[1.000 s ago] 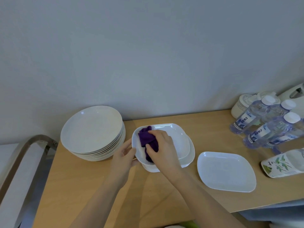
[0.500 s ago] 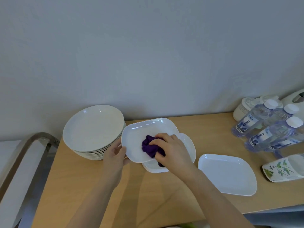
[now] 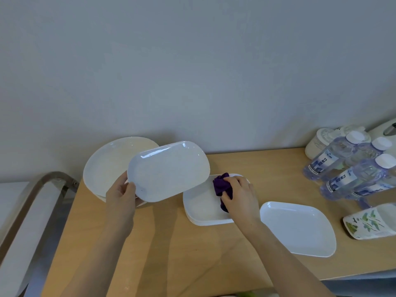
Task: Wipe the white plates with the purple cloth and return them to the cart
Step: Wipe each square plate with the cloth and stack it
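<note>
My left hand [image 3: 121, 195] grips the left edge of a white rectangular plate [image 3: 169, 170], lifted and tilted above the wooden cart top [image 3: 171, 249]. It overlaps a stack of round white plates [image 3: 107, 166] at the back left. My right hand [image 3: 241, 196] is shut on the purple cloth [image 3: 221, 185], pressing it onto a small stack of rectangular plates [image 3: 203, 207] in the middle. One more rectangular plate [image 3: 297, 228] lies flat to the right.
Three water bottles [image 3: 342, 168] lie at the right, a white lidded jar [image 3: 319, 140] behind them and a floral white pack [image 3: 370, 221] in front. A metal cart handle [image 3: 36, 194] curves at the left. The wall stands right behind the cart.
My left hand lifted the top rectangular plate up and left, off the stack. My right hand with the cloth left that plate and came down on the plate beneath.
</note>
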A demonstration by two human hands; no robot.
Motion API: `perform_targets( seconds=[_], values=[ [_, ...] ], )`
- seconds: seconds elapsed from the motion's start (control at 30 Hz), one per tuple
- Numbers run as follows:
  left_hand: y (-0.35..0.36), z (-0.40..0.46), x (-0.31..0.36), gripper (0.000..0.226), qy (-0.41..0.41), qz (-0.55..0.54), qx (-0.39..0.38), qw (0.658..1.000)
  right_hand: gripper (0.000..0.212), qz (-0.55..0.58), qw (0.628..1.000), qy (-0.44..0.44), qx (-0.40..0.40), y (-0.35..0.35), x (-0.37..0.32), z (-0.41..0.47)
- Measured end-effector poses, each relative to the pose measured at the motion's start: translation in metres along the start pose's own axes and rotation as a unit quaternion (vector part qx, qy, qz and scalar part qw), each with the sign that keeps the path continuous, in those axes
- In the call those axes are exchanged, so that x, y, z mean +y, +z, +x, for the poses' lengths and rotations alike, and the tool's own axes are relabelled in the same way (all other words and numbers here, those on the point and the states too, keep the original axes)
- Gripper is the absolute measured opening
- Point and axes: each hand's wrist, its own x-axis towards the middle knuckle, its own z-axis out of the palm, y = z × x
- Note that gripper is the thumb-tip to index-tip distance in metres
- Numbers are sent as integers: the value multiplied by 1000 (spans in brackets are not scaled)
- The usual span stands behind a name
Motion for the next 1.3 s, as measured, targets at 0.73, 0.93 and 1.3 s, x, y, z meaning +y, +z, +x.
perform_targets(
  seconds=[0.73,0.93,1.3],
  values=[
    [51,-19,-2,48,-37,-30,-55,997,40,-11,953,-295,74,-30,-4,-23],
    [70,-27,-7,43,-44,-8,-78,996,35,-28,942,-308,129,-38,18,-23],
    [128,-47,-14,33,-24,52,-150,987,33,-53,926,-284,242,-57,87,-51]
  ],
)
